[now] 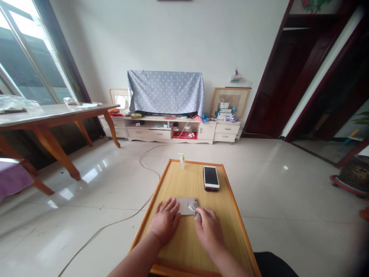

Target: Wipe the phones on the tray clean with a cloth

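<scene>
My left hand (165, 221) lies flat with its fingers spread on the edge of a silver smartphone (186, 206), which lies back up on a light wooden tray (184, 246) with orange raised edges. My right hand (209, 229) grips a crumpled grey cloth (193, 211) and presses it on the phone's right end. Farther up the tray, a white-framed smartphone (211, 177) lies screen up on a dark red phone or case. A small pump bottle (182, 161) stands at the tray's far edge.
A pale cable (147, 169) runs across the tiled floor (276, 192) left of the tray. A wooden table (57, 115) stands at left. A low white cabinet (170, 129) stands against the far wall, and a dark doorway (305, 77) stands at right.
</scene>
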`<state>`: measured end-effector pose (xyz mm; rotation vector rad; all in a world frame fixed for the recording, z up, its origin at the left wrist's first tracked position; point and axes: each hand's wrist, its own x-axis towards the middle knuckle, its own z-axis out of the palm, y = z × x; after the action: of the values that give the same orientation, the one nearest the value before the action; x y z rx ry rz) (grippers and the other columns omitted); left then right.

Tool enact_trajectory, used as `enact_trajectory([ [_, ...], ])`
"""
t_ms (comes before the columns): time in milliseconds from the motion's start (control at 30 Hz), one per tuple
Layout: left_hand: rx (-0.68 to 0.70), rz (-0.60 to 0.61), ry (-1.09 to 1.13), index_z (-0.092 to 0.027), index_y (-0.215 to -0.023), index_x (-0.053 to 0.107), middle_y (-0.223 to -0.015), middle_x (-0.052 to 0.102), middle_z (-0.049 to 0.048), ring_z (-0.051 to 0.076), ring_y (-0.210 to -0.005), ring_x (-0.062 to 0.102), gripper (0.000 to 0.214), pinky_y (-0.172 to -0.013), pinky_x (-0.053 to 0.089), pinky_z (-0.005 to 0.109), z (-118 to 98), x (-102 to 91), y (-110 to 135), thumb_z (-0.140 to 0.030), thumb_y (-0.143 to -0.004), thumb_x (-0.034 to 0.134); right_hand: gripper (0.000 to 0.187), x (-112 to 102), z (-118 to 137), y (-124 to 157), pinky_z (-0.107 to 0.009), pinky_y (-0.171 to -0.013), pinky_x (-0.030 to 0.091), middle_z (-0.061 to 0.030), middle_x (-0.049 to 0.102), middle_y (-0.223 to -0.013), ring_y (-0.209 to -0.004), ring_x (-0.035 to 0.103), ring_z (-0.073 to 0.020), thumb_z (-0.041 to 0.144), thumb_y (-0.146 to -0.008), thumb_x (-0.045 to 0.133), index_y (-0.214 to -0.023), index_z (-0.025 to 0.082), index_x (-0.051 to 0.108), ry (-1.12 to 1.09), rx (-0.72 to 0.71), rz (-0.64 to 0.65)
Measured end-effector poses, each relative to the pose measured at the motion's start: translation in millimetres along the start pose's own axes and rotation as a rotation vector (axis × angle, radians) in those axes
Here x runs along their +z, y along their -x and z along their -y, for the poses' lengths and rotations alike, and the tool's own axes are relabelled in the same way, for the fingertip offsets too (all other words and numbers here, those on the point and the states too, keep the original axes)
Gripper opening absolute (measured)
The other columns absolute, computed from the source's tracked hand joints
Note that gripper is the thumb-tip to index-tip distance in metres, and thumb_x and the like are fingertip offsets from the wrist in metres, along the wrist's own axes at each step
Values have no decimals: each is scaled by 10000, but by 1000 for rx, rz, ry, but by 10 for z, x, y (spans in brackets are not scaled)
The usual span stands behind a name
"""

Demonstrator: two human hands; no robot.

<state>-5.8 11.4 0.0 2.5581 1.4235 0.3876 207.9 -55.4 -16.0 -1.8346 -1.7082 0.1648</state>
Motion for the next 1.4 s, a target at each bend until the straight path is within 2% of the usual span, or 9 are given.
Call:
enact_trajectory([
  [233, -8, -23, 24, -332, -1438, 510, -1568, 433, 35, 278, -1475, 345, 462, -1219, 212, 569, -25, -9, 13, -443, -1000, 412, 366, 53, 31, -375, -393, -1056, 399, -90, 683, -1235, -1246, 545, -263, 229, -903, 486, -1225, 212, 660, 7, 60, -1],
  [467, -3, -8, 13, -331, -1449, 495, -1571, 427, 29, 281, -1483, 331, 471, -1222, 202, 579, -13, -26, 9, -446, -1003, 395, 436, 97, -28, 67, -442, -1070, 393, -90, 622, -1362, -1332, 487, -286, 251, -891, 485, -1309, 240, 609, 87, -30, 56],
  [533, 0, -12, 11, -326, -1450, 497, -1569, 431, 33, 281, -1483, 331, 474, -1225, 204, 571, -17, -37, 8, -442, -1002, 395, 420, 66, -37, 81, -454, -1061, 395, -89, 642, -1333, -1314, 505, -294, 266, -891, 494, -1290, 256, 627, 110, -26, 75],
  [767, 31, -16, -28, -341, -1434, 512, -1610, 364, 11, 284, -1489, 303, 453, -1227, 199, 551, -71, -87, 31, -399, -1007, 374, 434, 28, 3, -332, -432, -1071, 375, -42, 550, -1466, -1424, 381, -279, 255, -899, 484, -1314, 260, 611, 110, -85, 113],
  [833, 19, -57, -46, -340, -1439, 505, -1613, 357, 13, 297, -1484, 295, 458, -1213, 226, 538, -91, -103, 46, -392, -997, 395, 376, 43, 7, -356, -422, -1058, 377, -24, 565, -1452, -1399, 413, -267, 259, -912, 477, -1248, 276, 645, 108, -102, 128],
  [1000, -73, -115, -91, -296, -1349, 573, -1307, 614, 85, 291, -1204, 529, 409, -1049, 388, 491, -165, -174, 88, -383, -986, 404, 268, 19, 39, -166, -415, -988, 418, -37, 613, -1390, -1234, 547, -270, 273, -926, 481, -1099, 265, 686, 129, -78, 100],
  [1100, -64, -93, -90, -292, -1181, 648, -1168, 646, 71, 261, -1092, 564, 357, -979, 416, 447, -189, -190, 92, -366, -1009, 344, 266, -29, 102, 6, -412, -957, 449, -44, 625, -1373, -1168, 580, -271, 254, -927, 468, -1072, 262, 691, 110, -89, 119],
  [1267, -59, -111, -72, -258, -1292, 593, -1372, 582, 90, 294, -1287, 488, 455, -1095, 349, 457, -135, -107, 86, -538, -963, 451, 381, -75, 164, 256, -390, -1030, 462, -66, 666, -1302, -1180, 594, -254, 231, -904, 482, -1244, 240, 654, -31, -131, 135],
  [1400, -59, -102, -77, -214, -1358, 563, -1485, 513, 122, 329, -1385, 418, 649, -1147, 294, 498, -86, -42, 90, -667, -898, 499, 494, -93, 157, 360, -368, -1066, 465, -101, 639, -1341, -1236, 588, -239, 255, -911, 469, -1394, 192, 550, -155, -48, 112],
])
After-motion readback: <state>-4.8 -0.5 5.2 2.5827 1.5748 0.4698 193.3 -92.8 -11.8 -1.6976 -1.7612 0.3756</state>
